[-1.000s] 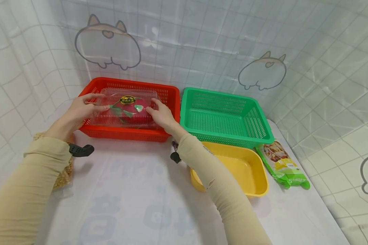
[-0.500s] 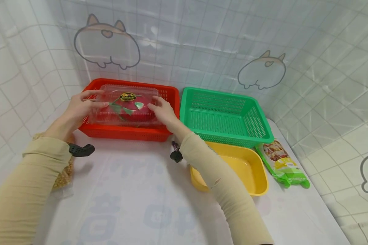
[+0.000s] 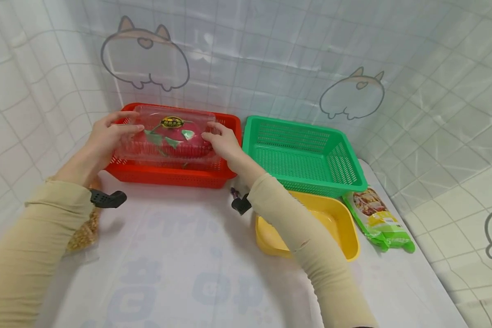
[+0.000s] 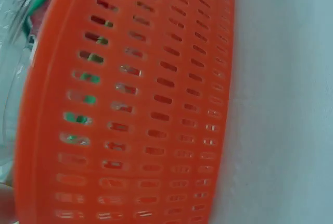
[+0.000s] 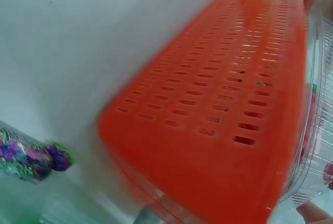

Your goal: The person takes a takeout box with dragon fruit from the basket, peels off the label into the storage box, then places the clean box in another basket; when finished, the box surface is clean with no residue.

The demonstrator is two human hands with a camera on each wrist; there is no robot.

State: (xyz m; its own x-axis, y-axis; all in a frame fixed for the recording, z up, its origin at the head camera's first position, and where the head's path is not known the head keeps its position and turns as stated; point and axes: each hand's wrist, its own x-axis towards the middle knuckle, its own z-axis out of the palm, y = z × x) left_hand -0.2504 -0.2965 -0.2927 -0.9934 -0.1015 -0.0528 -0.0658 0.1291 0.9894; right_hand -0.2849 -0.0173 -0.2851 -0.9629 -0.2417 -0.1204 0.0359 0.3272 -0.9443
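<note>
A clear plastic clamshell box (image 3: 147, 150) with a black and gold label shows pink-red fruit with green scales inside, which looks like dragon fruit. My left hand (image 3: 106, 139) holds its left end and my right hand (image 3: 225, 139) grips the right end, thumbs towards the middle. In the head view the box overlaps the red basket (image 3: 168, 177), level with its rim or higher. In the right wrist view the box edge (image 5: 317, 130) stands above the basket rim. Only a bit of a left-hand finger (image 4: 6, 203) appears at the left wrist view's edge.
A green basket (image 3: 295, 184) stands right of the red one, with a yellow basin (image 3: 328, 228) in front. A green food packet (image 3: 379, 221) lies at the far right. A bag of tan beans or nuts (image 3: 84, 232) lies under my left forearm. A purple item (image 5: 31, 156) is near the basket.
Both hands have raised the clamshell box up from inside the red basket, and it has shifted slightly to the right in the head view.
</note>
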